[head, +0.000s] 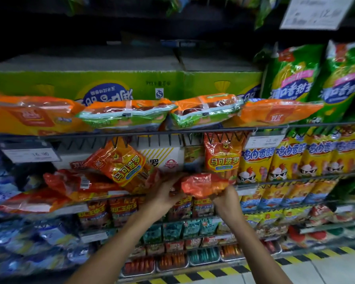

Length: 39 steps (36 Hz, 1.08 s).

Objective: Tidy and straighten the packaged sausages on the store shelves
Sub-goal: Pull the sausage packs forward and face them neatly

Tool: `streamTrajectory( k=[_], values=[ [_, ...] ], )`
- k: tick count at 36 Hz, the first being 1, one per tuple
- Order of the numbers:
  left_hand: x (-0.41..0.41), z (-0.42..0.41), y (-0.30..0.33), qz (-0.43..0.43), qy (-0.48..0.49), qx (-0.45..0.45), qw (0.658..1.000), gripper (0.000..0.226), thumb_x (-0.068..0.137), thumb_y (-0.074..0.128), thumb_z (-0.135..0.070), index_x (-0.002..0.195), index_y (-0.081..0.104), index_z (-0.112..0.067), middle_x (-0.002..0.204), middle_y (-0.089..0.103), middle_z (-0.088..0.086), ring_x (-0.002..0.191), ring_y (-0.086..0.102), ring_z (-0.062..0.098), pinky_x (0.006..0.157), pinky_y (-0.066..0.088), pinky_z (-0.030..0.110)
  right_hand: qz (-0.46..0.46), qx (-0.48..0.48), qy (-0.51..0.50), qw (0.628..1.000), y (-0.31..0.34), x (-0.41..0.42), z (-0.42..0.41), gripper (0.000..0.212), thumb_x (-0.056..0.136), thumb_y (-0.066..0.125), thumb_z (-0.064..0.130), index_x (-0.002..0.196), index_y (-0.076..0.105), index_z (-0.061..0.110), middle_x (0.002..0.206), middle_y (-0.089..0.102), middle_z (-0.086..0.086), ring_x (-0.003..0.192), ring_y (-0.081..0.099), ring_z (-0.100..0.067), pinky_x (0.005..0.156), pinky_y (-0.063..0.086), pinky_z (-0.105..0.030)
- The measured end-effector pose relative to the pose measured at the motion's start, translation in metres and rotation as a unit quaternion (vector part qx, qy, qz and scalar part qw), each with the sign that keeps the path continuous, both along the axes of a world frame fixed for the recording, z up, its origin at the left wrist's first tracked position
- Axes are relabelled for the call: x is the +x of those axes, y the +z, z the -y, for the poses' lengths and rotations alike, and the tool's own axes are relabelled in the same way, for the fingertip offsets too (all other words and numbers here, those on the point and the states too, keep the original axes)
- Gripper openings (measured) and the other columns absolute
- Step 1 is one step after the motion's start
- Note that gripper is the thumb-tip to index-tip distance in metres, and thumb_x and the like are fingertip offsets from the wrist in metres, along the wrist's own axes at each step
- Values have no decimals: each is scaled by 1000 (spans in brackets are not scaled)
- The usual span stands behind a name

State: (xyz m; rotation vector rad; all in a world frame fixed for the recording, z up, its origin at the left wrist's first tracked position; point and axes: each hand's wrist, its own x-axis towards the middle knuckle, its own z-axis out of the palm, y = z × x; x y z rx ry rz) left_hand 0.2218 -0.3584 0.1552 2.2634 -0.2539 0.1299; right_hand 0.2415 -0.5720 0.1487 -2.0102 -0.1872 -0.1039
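Note:
Both hands hold one red-orange sausage pack (203,184) in front of the middle shelf. My left hand (166,194) grips its left end; my right hand (226,198) grips it from below on the right. Just behind, another red-orange pack (221,155) stands upright. To the left, a similar pack (123,163) leans tilted over several red packs (76,184) lying flat in a loose heap. On the shelf above lie orange packs (29,114) and two green-edged packs (127,113).
Yellow chicken-sausage packs (254,162) stand in a row to the right. Green boxes (119,85) sit at the back of the upper shelf, with tall green bags (293,83) beside them. A wire shelf rail (172,132) runs across. Lower shelves hold more packs; the floor edge has yellow-black striping (213,272).

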Motion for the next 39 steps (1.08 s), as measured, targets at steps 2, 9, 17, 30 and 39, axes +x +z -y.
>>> streamTrajectory(
  k=[2, 9, 17, 30, 39],
  values=[
    [2, -3, 0, -7, 36, -25, 999, 40, 88, 66, -61, 125, 63, -45, 132, 63, -14, 125, 53, 9, 101, 41, 18, 15, 25, -4, 1000, 10, 1, -4, 17, 88, 77, 15, 99, 64, 21, 88, 69, 21, 93, 67, -7, 76, 54, -24],
    [6, -4, 19, -11, 53, -80, 995, 19, 92, 65, -45, 98, 57, -61, 109, 63, -29, 100, 62, -9, 87, 50, 13, 71, 88, 23, 993, 26, 2, -22, 33, 89, 70, 41, 110, 50, 25, 73, 50, 23, 77, 51, 1, 71, 40, -27],
    [8, 1, 20, -38, 64, -103, 992, 27, 98, 64, -28, 108, 52, -49, 108, 58, -31, 88, 55, -28, 76, 40, -3, 37, 64, 41, 996, 11, 7, -20, 39, 101, 57, 40, 138, 52, 28, 123, 65, 1, 116, 60, -15, 93, 52, -38],
    [2, 9, 18, -34, 68, -57, 995, 33, 92, 69, -33, 110, 49, -51, 114, 52, -35, 107, 53, -13, 98, 42, 11, 5, 75, 63, 995, 17, -9, -12, 71, 95, 65, 44, 153, 25, 39, 156, 42, 4, 143, 40, -14, 112, 42, -38],
    [-16, 27, 41, 92, 69, -101, 988, 48, 82, 81, -34, 120, 61, -55, 127, 62, -28, 125, 54, -3, 107, 42, 21, -15, 228, -54, 972, 29, -27, -1, 58, 75, 84, 31, 126, 61, 17, 112, 73, 5, 102, 68, -7, 91, 55, -25]
  ],
)
